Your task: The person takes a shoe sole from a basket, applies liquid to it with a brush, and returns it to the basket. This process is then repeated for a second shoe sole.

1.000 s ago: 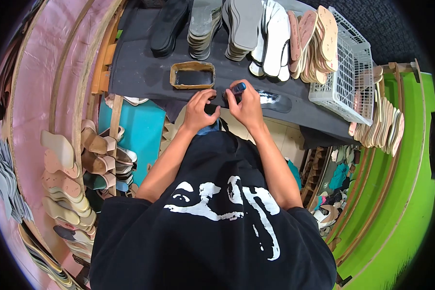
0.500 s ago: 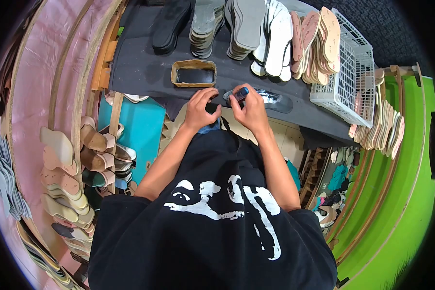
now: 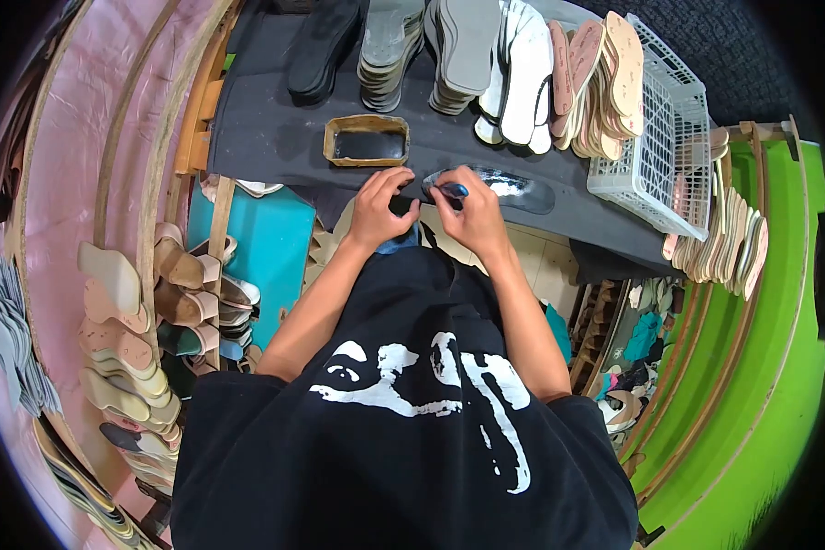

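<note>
Two hands work one dark sole [image 3: 513, 190] lying on the bench [image 3: 266, 137]: the left hand [image 3: 380, 206] pins its near end, fingers curled, while the right hand [image 3: 472, 213] grips a blue-handled brush [image 3: 453, 191]. White glue covers the sole's middle; the near end looks uncoated. Since the earlier frame, the brush has dropped lower.

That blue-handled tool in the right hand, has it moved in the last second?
Yes. The blue-handled tool has dropped lower toward the person, farther from the brown tray, and now lies flatter in the right hand.
</note>
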The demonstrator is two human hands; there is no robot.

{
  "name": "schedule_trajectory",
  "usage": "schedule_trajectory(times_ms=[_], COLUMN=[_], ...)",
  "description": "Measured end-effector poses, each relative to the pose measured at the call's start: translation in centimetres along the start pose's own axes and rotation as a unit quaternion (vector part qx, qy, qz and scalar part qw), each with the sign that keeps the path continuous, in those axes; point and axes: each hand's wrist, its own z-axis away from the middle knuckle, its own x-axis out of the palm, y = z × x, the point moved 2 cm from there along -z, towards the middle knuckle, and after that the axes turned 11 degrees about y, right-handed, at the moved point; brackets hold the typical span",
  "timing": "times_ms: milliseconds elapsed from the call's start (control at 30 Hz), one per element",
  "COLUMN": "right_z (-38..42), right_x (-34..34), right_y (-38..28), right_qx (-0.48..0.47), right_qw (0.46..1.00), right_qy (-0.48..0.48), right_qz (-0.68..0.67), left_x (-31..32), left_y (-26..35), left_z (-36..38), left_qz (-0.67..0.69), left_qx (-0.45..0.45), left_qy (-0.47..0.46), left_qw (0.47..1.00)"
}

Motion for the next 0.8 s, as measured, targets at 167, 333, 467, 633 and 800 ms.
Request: schedule_trajectory(times_ms=[167, 333, 467, 633, 800], right_z=[0.0, 0.6, 0.1, 0.0, -0.3], right_x=[0.3, -0.2, 0.4, 0.3, 0.8], right_y=[0.4, 0.2, 0.4, 0.2, 0.1], right_qx=[-0.004, 0.029, 0.006, 0.027, 0.020], right_qw=[0.999, 0.999, 0.998, 1.000, 1.000], right_qy=[0.033, 0.007, 0.062, 0.010, 0.008], right_qz=[0.020, 0.014, -0.016, -0.003, -0.007], left_x=[0.1, 0.0, 0.1, 0.1, 0.2], left_y=[0.1, -0.1, -0.1, 0.1, 0.3], left_z=[-0.1, 0.0, 0.1, 0.0, 0.0], left_qz=[0.004, 0.005, -0.002, -0.012, -0.029], left_qx=[-0.001, 0.007, 0.009, 0.022, 0.023], left_qy=[-0.002, -0.004, -0.003, 0.004, 0.008], left_qw=[1.000, 1.000, 1.000, 1.000, 0.999])
